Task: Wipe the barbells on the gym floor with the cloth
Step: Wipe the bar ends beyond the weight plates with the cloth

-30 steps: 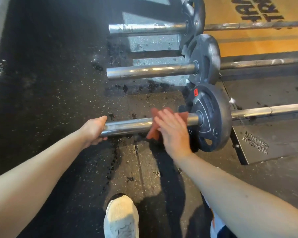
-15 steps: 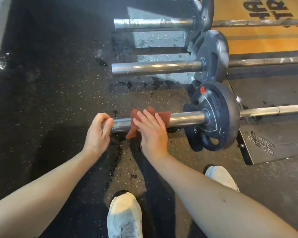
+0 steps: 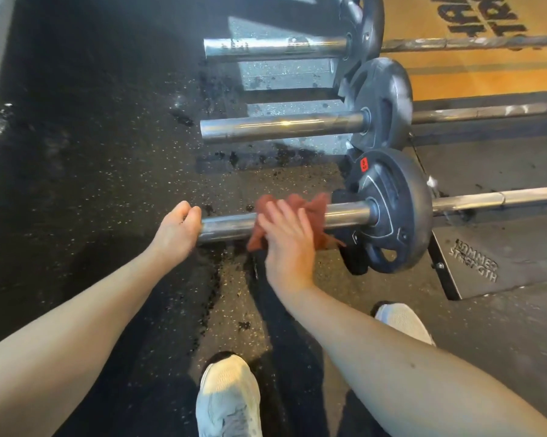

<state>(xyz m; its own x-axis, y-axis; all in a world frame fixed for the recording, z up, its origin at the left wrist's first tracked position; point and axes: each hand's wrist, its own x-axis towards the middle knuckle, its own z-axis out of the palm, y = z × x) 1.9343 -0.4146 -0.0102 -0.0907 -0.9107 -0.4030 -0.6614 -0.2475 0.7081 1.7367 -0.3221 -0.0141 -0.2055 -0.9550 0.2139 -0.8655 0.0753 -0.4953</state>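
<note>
1. The red cloth (image 3: 310, 209) is draped over the sleeve of the nearest barbell (image 3: 228, 227), lower middle of the frame, and is pressed down by the right hand (image 3: 289, 238), fingers laid fairly straight.
2. The sleeve's free end is gripped by the left hand (image 3: 177, 230), fingers curled round it.
3. Progress, as a guess: early days. Only this sleeve is being worked; the middle barbell (image 3: 281, 126) and far barbell (image 3: 275, 48), upper middle, look untouched.
4. Containers: none are seen, so nothing to report there.
</note>
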